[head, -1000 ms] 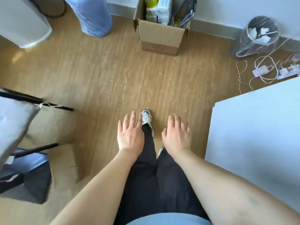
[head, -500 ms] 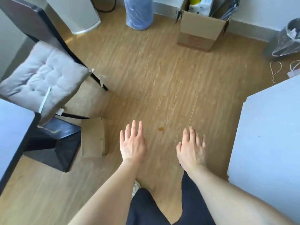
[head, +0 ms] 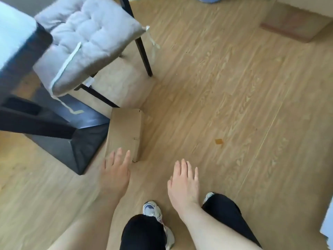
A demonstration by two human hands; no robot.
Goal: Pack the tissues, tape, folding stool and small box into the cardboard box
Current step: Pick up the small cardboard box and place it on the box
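Observation:
A small brown cardboard box point(head: 125, 130) lies on the wooden floor beside a chair leg, left of centre. My left hand point(head: 115, 174) hovers flat just below it, fingers spread, fingertips over its near end, holding nothing. Further right, my right hand point(head: 183, 183) hangs open over bare floor, also holding nothing. Only the lower part of the large cardboard box point(head: 295, 26) shows at the top right edge; its contents are out of view. A flat black object point(head: 72, 141), perhaps the folded stool, lies on the floor under the chair, touching the small box's left side.
A black-legged chair with a grey cushion point(head: 84, 44) stands at upper left, beside a dark table edge point(head: 16, 51). A white board's corner point(head: 327, 222) shows at lower right. My legs and a white shoe point(head: 153, 212) are at the bottom. A scrap of tape point(head: 219, 141) sits on the floor.
The view has swung left and down toward the chair. The small box now lies just past my left fingertips, and the large cardboard box has slid to the top right edge.

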